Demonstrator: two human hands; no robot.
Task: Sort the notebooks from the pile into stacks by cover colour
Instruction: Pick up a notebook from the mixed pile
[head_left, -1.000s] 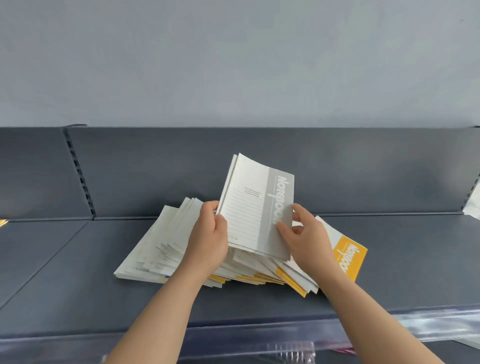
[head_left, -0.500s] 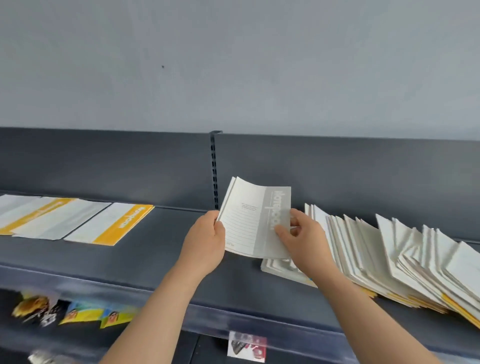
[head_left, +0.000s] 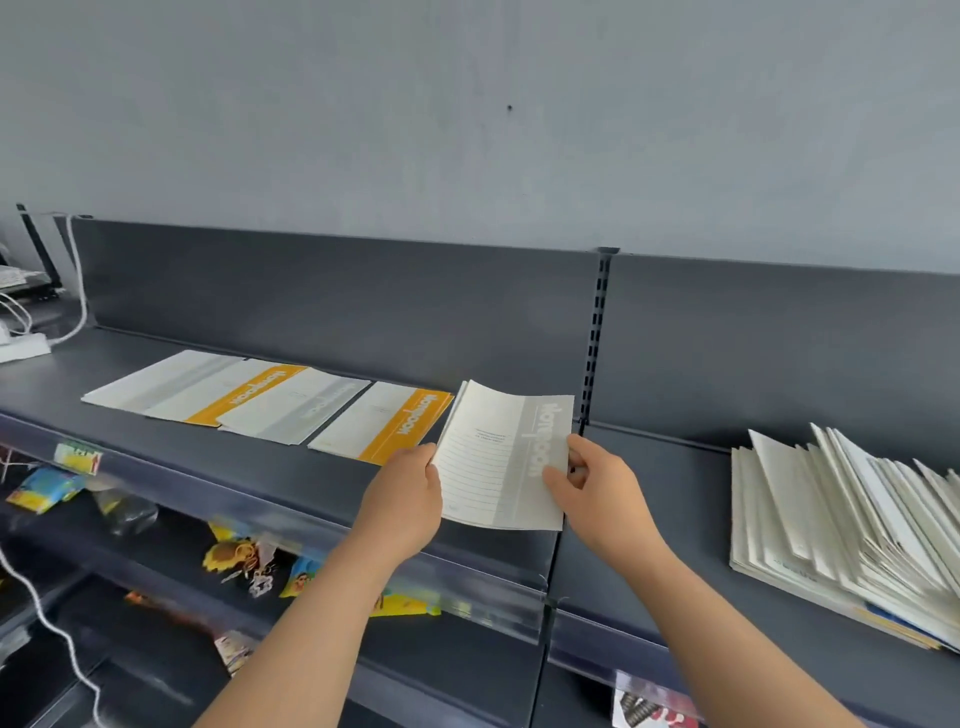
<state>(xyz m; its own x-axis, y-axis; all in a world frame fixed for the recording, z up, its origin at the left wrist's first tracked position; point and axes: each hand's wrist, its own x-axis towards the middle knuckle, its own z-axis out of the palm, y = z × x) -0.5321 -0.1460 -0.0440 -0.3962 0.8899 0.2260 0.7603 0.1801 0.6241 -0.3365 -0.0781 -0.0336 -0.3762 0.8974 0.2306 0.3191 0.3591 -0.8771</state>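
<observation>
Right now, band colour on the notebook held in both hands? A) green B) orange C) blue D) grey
D: the held notebook shows a grey title band down its cover, gripped at its edges by the left hand and the right hand.

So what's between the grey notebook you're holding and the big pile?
In the head view, only the right hand gripping the grey notebook, then bare dark shelf up to the pile.

A dark shelf (head_left: 249, 470) bears a row of notebooks (head_left: 291, 408) and a fanned pile (head_left: 831, 519).
</observation>
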